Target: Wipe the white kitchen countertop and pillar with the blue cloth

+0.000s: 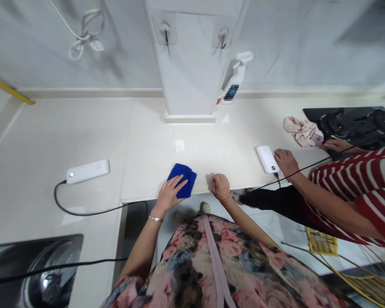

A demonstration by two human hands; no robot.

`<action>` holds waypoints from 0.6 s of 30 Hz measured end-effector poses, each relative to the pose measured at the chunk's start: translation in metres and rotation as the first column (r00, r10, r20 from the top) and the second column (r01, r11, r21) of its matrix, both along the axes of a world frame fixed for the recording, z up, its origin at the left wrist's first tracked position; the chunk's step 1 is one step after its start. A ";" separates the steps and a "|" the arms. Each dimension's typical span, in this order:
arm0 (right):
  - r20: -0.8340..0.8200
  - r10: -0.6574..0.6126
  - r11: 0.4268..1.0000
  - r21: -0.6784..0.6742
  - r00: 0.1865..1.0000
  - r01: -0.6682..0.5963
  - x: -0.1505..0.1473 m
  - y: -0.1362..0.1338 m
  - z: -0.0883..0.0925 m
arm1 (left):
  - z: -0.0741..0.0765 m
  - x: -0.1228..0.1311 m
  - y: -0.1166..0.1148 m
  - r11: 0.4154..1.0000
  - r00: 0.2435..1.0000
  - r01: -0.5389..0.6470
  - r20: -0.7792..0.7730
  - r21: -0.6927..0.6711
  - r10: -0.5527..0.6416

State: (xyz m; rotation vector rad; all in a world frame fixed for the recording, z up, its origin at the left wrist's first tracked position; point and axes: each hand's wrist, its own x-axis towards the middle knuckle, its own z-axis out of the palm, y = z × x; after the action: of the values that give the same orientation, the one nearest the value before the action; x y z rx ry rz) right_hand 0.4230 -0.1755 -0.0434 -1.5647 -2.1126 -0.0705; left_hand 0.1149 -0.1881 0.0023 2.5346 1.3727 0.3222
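A folded blue cloth [190, 179] lies near the front edge of the white countertop [154, 141]. My left hand [169, 192] rests on top of it from the left, palm down, fingers spread over the fabric. To the right, my right hand [220, 186] is curled into a loose fist at the counter's edge, apart from the cloth. Nothing shows sticking out of that fist, though its palm side is hidden.
White power banks, one left [89, 171] and one right [267, 159], trail black cables. A spray bottle [235, 79] stands beside the pillar. At right, a co-worker's hand [285, 161] rests on the counter, another near a pink cloth [304, 130] by the stove [349, 115]. A sink [78, 244] lies lower left.
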 end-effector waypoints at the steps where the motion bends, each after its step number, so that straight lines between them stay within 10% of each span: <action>1: 0.005 -0.006 1.000 0.008 1.000 0.006 -0.001 0.000 0.000 | 0.000 -0.012 -0.001 1.000 1.000 -0.016 -0.007 0.009 0.016; 6: 0.023 -0.026 0.999 0.042 0.999 0.025 -0.004 -0.002 0.002 | -0.003 -0.043 -0.005 0.999 0.998 -0.041 -0.039 0.035 0.042; 18: 0.007 0.001 1.000 -0.010 1.000 -0.001 -0.002 -0.007 0.004 | -0.001 -0.026 0.012 0.994 0.997 0.055 -0.041 -0.092 -0.059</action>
State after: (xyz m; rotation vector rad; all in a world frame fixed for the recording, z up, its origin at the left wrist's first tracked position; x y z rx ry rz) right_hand 0.4209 -0.1824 -0.0389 -1.5715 -2.1218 -0.0654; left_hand 0.0892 -0.1763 0.0015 2.5139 1.2967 0.1904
